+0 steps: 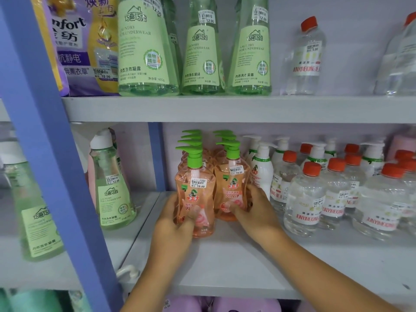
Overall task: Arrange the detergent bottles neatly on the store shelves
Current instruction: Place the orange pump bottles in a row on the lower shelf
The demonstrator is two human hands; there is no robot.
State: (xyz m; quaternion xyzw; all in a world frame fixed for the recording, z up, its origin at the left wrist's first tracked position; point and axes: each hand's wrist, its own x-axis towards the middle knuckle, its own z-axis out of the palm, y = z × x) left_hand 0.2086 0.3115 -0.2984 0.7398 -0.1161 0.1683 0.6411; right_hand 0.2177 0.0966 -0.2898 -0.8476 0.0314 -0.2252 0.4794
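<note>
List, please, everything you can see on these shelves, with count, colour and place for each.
Peach-pink pump bottles with green pump heads: two rows, exact count hidden, middle shelf centre; the front two are held.
Tall green underwear-detergent bottles: at least three, top shelf.
Green bottles with white caps: at least two, left bay.
Clear bottles with red caps: many, middle shelf right; at least two on top shelf.
White pump bottles: several, behind the clear ones.
Purple and yellow softener pouches: two or more, top left.
Left hand: grips front-left pink bottle.
Right hand: grips front-right pink bottle.
</note>
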